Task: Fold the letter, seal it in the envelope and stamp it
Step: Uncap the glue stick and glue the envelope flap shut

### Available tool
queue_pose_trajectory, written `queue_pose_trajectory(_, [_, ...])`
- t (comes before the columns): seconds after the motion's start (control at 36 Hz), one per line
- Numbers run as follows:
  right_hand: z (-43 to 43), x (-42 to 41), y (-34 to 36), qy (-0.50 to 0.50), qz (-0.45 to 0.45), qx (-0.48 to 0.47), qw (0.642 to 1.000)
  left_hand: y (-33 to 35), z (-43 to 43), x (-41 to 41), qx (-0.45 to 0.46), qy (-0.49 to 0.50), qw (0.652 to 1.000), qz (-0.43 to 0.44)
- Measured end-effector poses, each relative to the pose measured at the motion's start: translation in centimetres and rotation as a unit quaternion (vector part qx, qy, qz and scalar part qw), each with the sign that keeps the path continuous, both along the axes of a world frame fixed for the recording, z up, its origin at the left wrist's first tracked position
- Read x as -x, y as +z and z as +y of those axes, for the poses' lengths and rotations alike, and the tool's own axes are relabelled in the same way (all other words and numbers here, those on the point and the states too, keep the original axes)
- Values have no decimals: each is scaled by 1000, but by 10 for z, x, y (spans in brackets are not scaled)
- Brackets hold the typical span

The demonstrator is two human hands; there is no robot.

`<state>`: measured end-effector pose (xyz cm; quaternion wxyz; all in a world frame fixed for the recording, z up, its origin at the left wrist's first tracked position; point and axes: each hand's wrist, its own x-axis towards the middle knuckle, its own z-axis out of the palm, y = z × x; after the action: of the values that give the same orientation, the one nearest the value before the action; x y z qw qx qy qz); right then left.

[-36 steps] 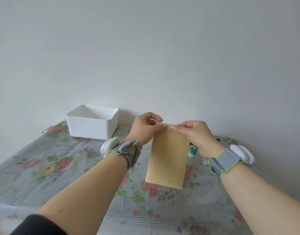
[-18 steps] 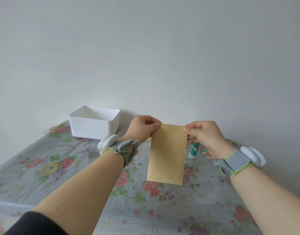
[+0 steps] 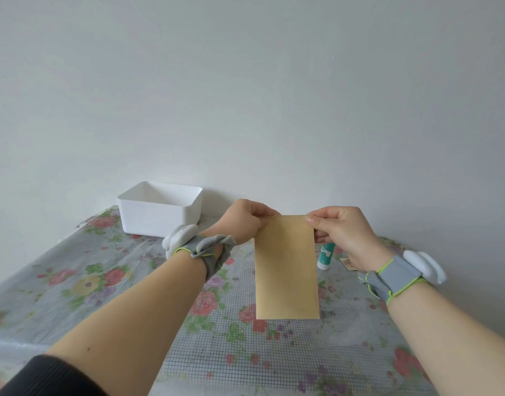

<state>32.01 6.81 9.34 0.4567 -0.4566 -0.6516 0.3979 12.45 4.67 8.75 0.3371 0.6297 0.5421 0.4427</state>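
Note:
A tan paper envelope (image 3: 285, 267) hangs upright above the table, long side vertical. My left hand (image 3: 242, 221) pinches its top left corner and my right hand (image 3: 340, 230) pinches its top right corner. The letter is not visible; whether it is inside the envelope cannot be told. A green and white glue stick (image 3: 325, 257) stands on the table just right of the envelope, partly hidden behind my right hand. A small brownish stamp (image 3: 348, 264) lies flat on the cloth to the right of the glue stick.
A white open plastic box (image 3: 160, 212) stands at the back left against the wall. The table carries a floral cloth (image 3: 102, 281) under a clear gridded cover. A plain white wall rises right behind the table.
The envelope has turned from a slant to hang straight, and my hands have spread from near its top middle out to the two top corners.

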Motion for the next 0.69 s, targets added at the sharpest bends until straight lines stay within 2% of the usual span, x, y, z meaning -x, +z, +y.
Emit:
queue_pose_trajectory(0.31, [-4, 1, 1, 0, 21, -4, 1000, -2, -1, 1, -43, 49, 998, 27])
queue_pose_trajectory(0.36, [-4, -1, 0, 1, 1, 11, 1000, -2, -1, 1, -43, 64, 997, 12])
queue_pose_trajectory(0.44, [-2, -6, -6, 0, -62, 29, 998, -1, -2, 1, -38, 72, 996, -31])
queue_pose_trajectory(0.58, [-1, -5, -13, -47, -149, -33, 987, 1, 1, -2, 10, 109, 981, -163])
queue_pose_trajectory(0.69, [-11, 14, -11, 40, -226, -17, 973, 4, -3, -10, 52, 43, 949, -308])
